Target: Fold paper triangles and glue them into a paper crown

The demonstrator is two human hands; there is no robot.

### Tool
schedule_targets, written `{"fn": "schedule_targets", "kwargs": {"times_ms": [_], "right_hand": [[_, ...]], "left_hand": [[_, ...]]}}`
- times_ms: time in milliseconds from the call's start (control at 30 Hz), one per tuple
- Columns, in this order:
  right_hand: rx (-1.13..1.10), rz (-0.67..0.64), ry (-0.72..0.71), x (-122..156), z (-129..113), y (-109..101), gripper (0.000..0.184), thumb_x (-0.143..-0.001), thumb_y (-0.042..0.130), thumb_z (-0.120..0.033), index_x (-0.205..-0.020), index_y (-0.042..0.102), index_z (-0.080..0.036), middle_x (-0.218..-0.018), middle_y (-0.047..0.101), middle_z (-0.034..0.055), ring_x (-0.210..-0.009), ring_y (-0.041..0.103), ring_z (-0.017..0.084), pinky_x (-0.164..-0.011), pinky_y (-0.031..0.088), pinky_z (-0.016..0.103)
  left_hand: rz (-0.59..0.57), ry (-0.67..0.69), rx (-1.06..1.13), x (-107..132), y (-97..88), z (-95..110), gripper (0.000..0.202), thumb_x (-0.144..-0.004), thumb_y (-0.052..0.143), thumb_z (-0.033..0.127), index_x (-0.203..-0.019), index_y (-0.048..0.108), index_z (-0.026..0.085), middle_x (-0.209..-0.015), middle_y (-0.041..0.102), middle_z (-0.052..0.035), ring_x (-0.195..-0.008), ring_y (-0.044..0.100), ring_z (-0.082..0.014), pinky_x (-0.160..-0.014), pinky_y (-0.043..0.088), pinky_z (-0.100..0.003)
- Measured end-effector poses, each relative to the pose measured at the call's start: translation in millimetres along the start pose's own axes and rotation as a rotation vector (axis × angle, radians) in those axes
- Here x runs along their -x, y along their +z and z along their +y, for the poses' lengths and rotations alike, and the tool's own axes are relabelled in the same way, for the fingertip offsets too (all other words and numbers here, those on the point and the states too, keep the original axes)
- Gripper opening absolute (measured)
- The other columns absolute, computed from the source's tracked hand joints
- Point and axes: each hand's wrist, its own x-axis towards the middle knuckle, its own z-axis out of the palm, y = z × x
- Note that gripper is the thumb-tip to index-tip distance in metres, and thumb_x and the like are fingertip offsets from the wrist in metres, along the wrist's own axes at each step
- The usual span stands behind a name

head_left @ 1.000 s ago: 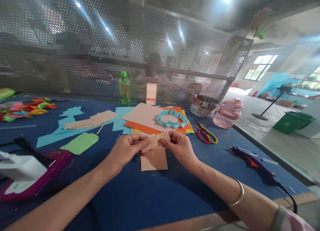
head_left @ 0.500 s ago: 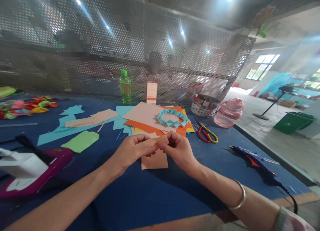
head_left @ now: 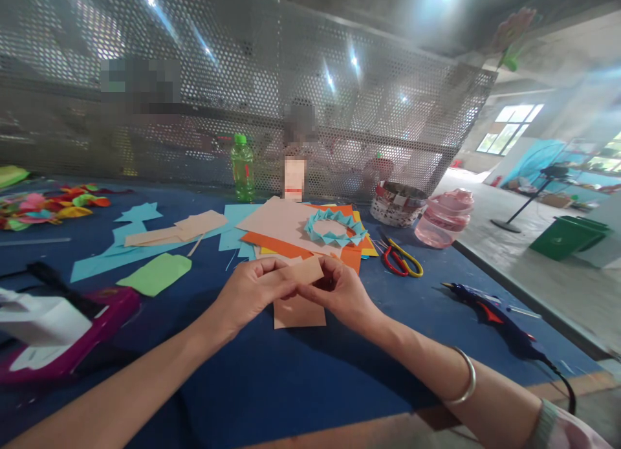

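Both hands meet over the blue table point(head_left: 301, 378) and pinch a small folded piece of peach paper point(head_left: 305, 270). My left hand point(head_left: 250, 292) grips its left end with curled fingers. My right hand point(head_left: 339, 292) grips the right end, thumb on top. Just under the hands a square peach sheet point(head_left: 298, 313) lies flat on the table. Behind them is a stack of orange, peach and yellow paper point(head_left: 286, 232) with a folded teal paper ring point(head_left: 334, 228) on top.
Red and yellow scissors point(head_left: 400, 260) lie right of the stack, a blue glue gun point(head_left: 490, 313) further right. A pink jar point(head_left: 442, 219), a small basket point(head_left: 395, 205) and a green bottle point(head_left: 241, 169) stand at the back. A magenta tool point(head_left: 63, 336) and green and teal paper scraps point(head_left: 155, 274) lie left.
The hands have drawn closer together and folded the peach piece smaller; the right thumb now sits over it. The sheet beneath has stayed put.
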Motion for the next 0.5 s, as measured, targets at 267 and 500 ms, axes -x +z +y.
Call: {"fn": "schedule_targets", "kwargs": {"times_ms": [267,500], "right_hand": [[-0.045,0.039,-0.005,0.2,-6.9,0.7,0.031,-0.07,0.077,-0.036,-0.088,0.06,-0.018,-0.083,0.068,0.0015,-0.072,0.065,0.014,-0.065,0.052,0.026],[-0.107,0.019,-0.044,-0.8,-5.1,0.0,0.037,-0.068,0.08,-0.036,-0.092,0.055,-0.02,-0.081,0.067,0.0001,-0.072,0.064,0.014,-0.065,0.05,0.026]], "left_hand": [[-0.002,0.016,-0.031,2.8,0.1,3.2,0.026,-0.059,0.079,0.036,-0.072,0.066,0.017,-0.064,0.065,0.0008,-0.062,0.061,-0.0155,-0.061,0.047,-0.026],[-0.043,0.047,-0.03,0.4,-0.9,1.7,0.023,-0.064,0.078,0.036,-0.072,0.068,0.017,-0.066,0.065,0.0015,-0.064,0.059,-0.0133,-0.064,0.046,-0.024]]}}
